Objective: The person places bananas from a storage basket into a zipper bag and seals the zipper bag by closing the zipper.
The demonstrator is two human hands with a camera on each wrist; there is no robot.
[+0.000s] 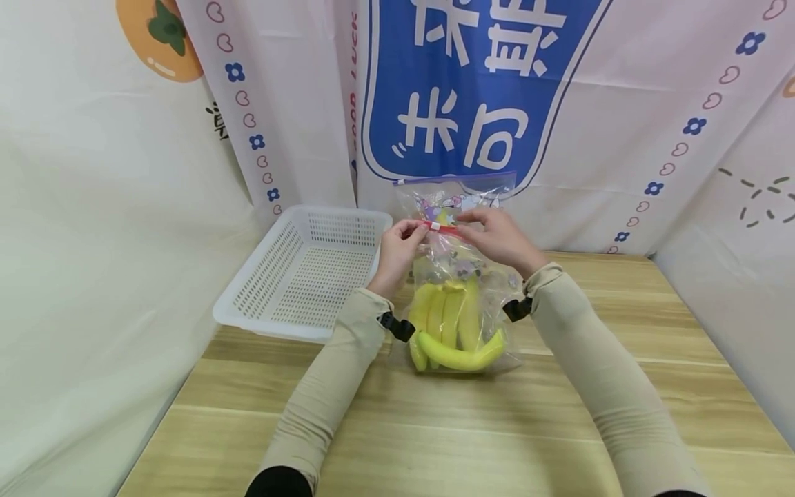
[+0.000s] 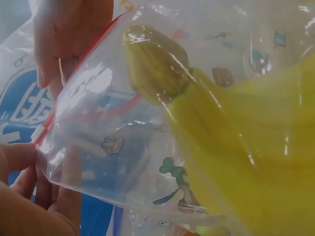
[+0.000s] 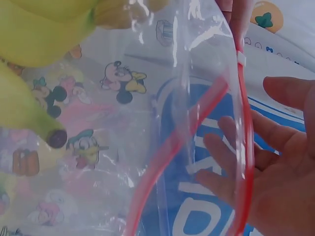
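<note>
A clear zip bag [image 1: 491, 290] printed with cartoon figures holds several yellow bananas [image 1: 447, 317], one lying crosswise at the bottom. My left hand [image 1: 397, 252] pinches its red zip strip [image 2: 93, 51] at one end, thumb and finger right beside the white slider [image 2: 38, 132]. My right hand [image 1: 497, 238] is at the strip's other side. In the right wrist view its fingers [image 3: 216, 184] are spread behind the bag's edge, with the thumb standing apart from the strip. Behind, at the cloth, another clear bag with a purple zip strip [image 1: 459, 178] shows above my hands.
A white perforated plastic basket [image 1: 292, 328] stands on the wooden table [image 1: 373, 428] to the left of the bag. A printed cloth backdrop [image 1: 310, 103] hangs close behind the basket and bags. Pale cloth also borders the table on both sides.
</note>
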